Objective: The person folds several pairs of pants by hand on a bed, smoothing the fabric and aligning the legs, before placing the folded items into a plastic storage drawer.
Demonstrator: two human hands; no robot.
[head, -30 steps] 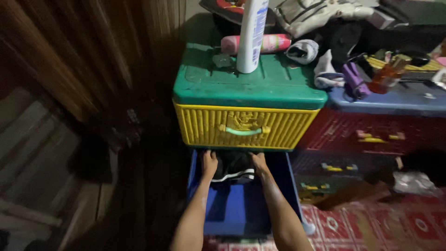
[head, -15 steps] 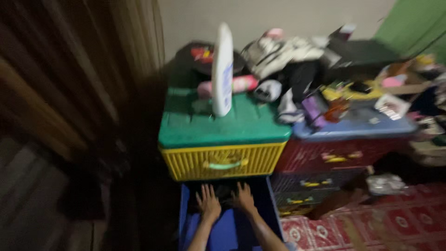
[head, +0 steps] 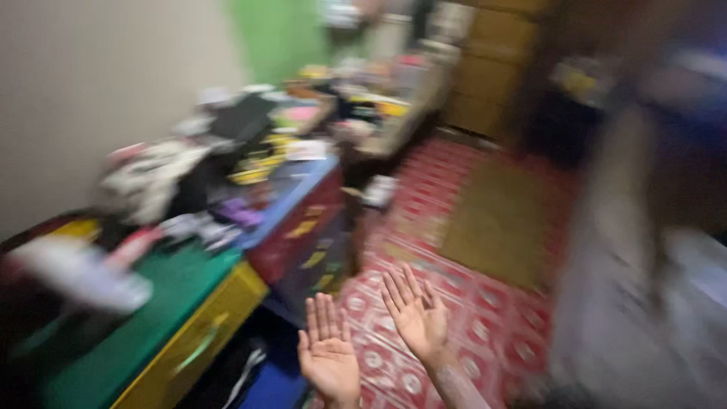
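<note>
The view is heavily blurred by motion. My left hand (head: 328, 354) and my right hand (head: 416, 312) are raised side by side, palms up, fingers spread, holding nothing. They hover over the red patterned floor mat (head: 469, 303), just right of the open blue drawer (head: 276, 382), where dark clothing with a white stripe (head: 238, 371) lies. Above the drawer sits the yellow drawer front (head: 189, 344) under the green cabinet top (head: 144, 310).
A white bottle (head: 72, 276) and a pink tube (head: 132, 246) lie blurred on the green top. A red and blue drawer unit (head: 299, 220) piled with clutter stands behind. A brown mat (head: 500, 216) covers the floor farther off. A pale blurred shape (head: 644, 303) fills the right.
My hands have come out of the blue drawer and lifted, palms up and empty. The view has swung sharply right, so the cabinets now sit at the left.
</note>
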